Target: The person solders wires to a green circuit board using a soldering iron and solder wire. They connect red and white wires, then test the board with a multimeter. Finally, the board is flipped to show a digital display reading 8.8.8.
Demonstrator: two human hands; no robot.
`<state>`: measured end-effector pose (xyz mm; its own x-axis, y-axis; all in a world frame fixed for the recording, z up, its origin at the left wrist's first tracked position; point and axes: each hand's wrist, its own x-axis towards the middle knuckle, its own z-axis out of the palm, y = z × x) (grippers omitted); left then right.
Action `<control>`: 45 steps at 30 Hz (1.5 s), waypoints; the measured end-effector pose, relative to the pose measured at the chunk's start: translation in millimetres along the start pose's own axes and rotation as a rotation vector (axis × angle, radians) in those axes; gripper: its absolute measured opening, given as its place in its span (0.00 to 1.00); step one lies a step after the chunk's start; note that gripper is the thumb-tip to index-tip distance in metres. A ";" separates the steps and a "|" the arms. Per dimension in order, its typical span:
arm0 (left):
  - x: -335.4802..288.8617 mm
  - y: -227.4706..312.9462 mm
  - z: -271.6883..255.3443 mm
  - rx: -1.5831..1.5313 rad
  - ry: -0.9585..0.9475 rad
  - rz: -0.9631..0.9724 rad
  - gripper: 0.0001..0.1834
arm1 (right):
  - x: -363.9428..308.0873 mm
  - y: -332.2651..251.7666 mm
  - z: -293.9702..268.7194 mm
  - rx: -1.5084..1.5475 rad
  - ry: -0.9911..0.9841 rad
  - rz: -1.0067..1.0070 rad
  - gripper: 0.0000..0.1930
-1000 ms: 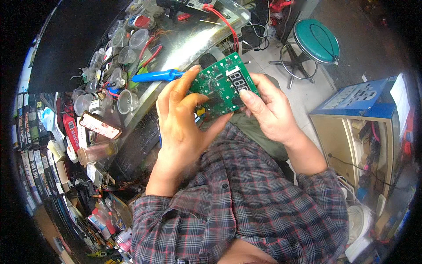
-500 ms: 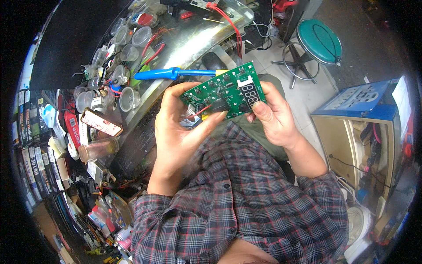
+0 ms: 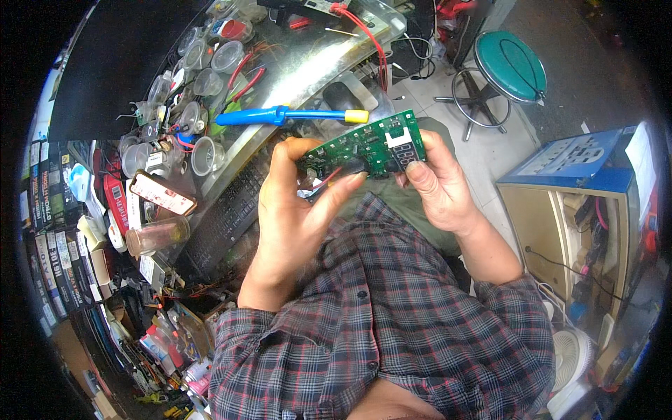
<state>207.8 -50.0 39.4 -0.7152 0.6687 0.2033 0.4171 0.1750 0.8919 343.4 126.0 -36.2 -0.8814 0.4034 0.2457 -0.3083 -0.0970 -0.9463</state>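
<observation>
A green circuit board (image 3: 374,143) with a numeric display is held up between my two hands, above my lap. My left hand (image 3: 290,199) grips its left end, the thumb by a round black part with a red wire. My right hand (image 3: 441,182) pinches the right end, its thumb on the lower edge of the display. The board is tilted, and its underside is hidden. Just beyond it, a blue hand tool with a yellow tip (image 3: 269,115), like a desoldering pump, lies across the front edge of the bench.
The glass-topped bench (image 3: 294,77) carries several clear plastic cups (image 3: 206,155), red-handled pliers (image 3: 248,84) and a phone (image 3: 162,192). A keyboard (image 3: 224,217) sits below its edge. A green stool (image 3: 509,64) stands at the far right, a cabinet (image 3: 560,203) nearer, and a fan (image 3: 572,357) beside me.
The board has tipped to a flatter angle and shifted slightly right and nearer to me, uncovering the tool's yellow tip. My left hand has moved slightly right; both hands keep their grip.
</observation>
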 end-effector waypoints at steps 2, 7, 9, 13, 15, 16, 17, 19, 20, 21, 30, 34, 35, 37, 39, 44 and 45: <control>-0.1 -1.2 -0.3 0.054 0.005 0.052 0.27 | -0.9 1.2 -1.7 0.002 -0.009 0.019 0.24; -1.1 2.3 2.2 0.044 0.040 0.034 0.28 | 1.0 0.1 -1.3 -0.047 -0.007 -0.031 0.23; 2.4 0.8 -0.2 0.174 0.044 0.166 0.29 | 1.7 -0.4 -0.8 -0.065 -0.001 -0.048 0.23; 11.3 10.0 -6.1 0.521 0.078 0.397 0.33 | 1.3 -3.3 -0.4 -0.088 0.025 -0.026 0.24; 11.3 9.2 -5.7 0.493 0.068 0.395 0.35 | 1.5 -5.7 -0.7 -0.065 0.020 0.013 0.24; 11.5 8.0 -5.4 0.476 0.061 0.395 0.36 | 1.8 -6.5 -0.9 -0.045 0.016 0.037 0.24; 11.5 7.1 -5.3 0.472 0.054 0.385 0.37 | 2.2 -7.3 -1.1 -0.026 0.013 0.062 0.24; 11.3 5.8 -5.3 0.464 0.040 0.364 0.37 | 2.3 -9.4 3.4 0.025 0.044 0.099 0.25; 11.5 5.1 -5.4 0.438 0.026 0.357 0.37 | 2.4 -10.4 5.6 0.051 0.059 0.118 0.25; 11.8 4.3 -5.5 0.413 0.012 0.350 0.37 | 2.5 -11.1 6.5 0.056 0.060 0.126 0.24; 9.9 -1.2 -6.8 0.369 -0.035 0.295 0.46 | 5.7 -14.2 9.2 0.076 0.064 0.142 0.21; 7.7 2.5 -5.5 0.408 -0.043 0.222 0.51 | 7.7 -15.7 10.2 0.093 0.084 0.191 0.20; 8.0 1.5 -5.2 0.419 -0.046 0.246 0.51 | 8.5 -16.9 10.9 0.090 0.093 0.212 0.19; 8.9 -2.1 -5.2 0.439 -0.053 0.297 0.50 | 9.8 -15.2 10.4 0.098 0.107 0.242 0.19; 8.0 -2.8 -5.6 0.497 -0.037 0.332 0.48 | 10.3 -13.6 9.8 0.093 0.120 0.255 0.18; -1.9 -7.2 -10.5 0.571 0.036 0.411 0.35 | 11.5 -16.0 11.5 0.056 0.141 0.241 0.17; -3.5 -6.5 -10.3 0.601 0.030 0.421 0.34 | 11.8 -17.1 11.7 0.056 0.144 0.241 0.17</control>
<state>201.9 -60.9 37.1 -0.4380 0.7479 0.4989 0.8893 0.2794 0.3619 334.1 121.7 -14.6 -0.8730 0.4872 -0.0206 -0.1192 -0.2542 -0.9598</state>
